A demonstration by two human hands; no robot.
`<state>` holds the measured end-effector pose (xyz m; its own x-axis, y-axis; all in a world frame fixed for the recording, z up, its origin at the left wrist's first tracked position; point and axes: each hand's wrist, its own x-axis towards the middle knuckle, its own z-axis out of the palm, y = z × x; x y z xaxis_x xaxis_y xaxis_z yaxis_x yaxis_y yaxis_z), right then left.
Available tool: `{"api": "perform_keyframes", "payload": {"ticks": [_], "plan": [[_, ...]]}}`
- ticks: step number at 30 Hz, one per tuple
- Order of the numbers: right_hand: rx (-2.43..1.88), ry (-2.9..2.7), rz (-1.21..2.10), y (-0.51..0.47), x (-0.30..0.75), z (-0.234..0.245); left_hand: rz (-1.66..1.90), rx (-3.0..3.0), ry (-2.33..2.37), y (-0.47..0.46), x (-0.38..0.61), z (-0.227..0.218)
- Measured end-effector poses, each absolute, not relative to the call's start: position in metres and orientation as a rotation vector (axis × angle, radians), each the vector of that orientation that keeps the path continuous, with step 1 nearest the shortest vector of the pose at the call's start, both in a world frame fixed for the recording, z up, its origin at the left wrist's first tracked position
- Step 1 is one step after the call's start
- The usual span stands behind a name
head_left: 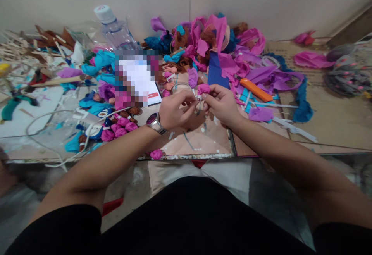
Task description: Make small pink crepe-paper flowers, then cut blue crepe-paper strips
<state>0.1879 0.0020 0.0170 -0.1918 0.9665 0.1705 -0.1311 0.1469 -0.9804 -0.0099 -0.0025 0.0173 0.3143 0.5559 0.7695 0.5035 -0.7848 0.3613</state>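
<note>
My right hand [221, 103] pinches a small crumpled pink paper flower [204, 88] between thumb and fingers, its ruffled head pointing left. Close beside it, my left hand [178, 109], with a metal watch [156, 123] on the wrist, is closed at the fingertips just below the flower. Whatever those left fingertips grip is too small to make out. Both hands are above the middle of the worktable [200, 138]. A finished-looking bunch of pink paper balls [122, 127] lies left of my left wrist, and one more pink ball [157, 154] sits at the table's front edge.
A lit phone [149, 92] leans near a clear bottle [119, 34]. An orange utility knife [255, 90] lies among purple paper strips [267, 74] on the right. Heaped crepe paper [212, 34] lines the wall. A white cable [43, 115] and green-handled pliers [13, 105] are at left.
</note>
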Motion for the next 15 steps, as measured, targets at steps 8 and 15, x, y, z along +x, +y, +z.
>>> {"api": "perform_keyframes", "payload": {"ticks": [8, 15], "plan": [[-0.881, -1.340, 1.286, 0.0011, 0.1873, 0.0182, 1.512, 2.462, 1.007, -0.0030, -0.0093, 0.0168], [-0.876, -1.344, 1.290, 0.0016, 0.1872, 0.0169, 1.543, 2.459, 1.015, -0.0021, -0.0095, 0.0163]]}}
